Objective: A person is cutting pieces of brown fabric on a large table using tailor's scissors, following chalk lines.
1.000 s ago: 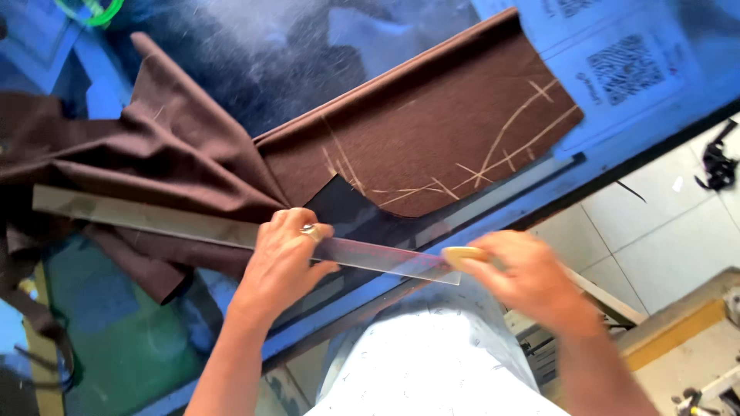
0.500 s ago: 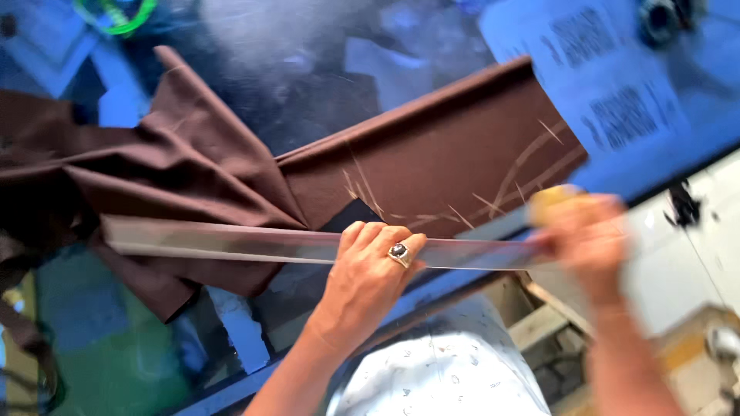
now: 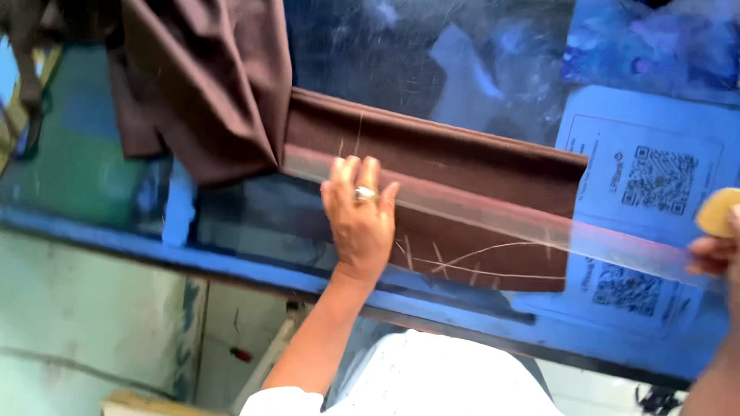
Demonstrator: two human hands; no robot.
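From the head camera, much is cut off or soft. The right hand (image 3: 713,250) shows only at the frame's right edge, its fingers partly out of view, and the pale yellow rounded piece of tailor's chalk (image 3: 718,212) just above them is blurred; whether the fingers actually close on it I cannot tell. The long clear plastic ruler (image 3: 493,219) is see-through and smeared by motion, so its far end near that hand is hard to trace. The bunched upper part of the dark brown woven cloth (image 3: 432,154) runs out of the top of the frame.

Around these, the cloth lies on a blue-edged glass-topped table (image 3: 231,258), with a flat folded strip reaching right and bearing thin pale chalk lines near its lower edge. White printed paper sheets with square code patterns (image 3: 640,173) sit under the glass to the right, partly covered by the cloth and ruler. A white garment on the person fills the bottom centre.

The left hand (image 3: 361,219), wearing a ring, lies palm down with fingers spread and flat, pressing the ruler onto the brown strip; it grips nothing. The ruler crosses the cloth slantwise, from the fold at left down toward the right hand.
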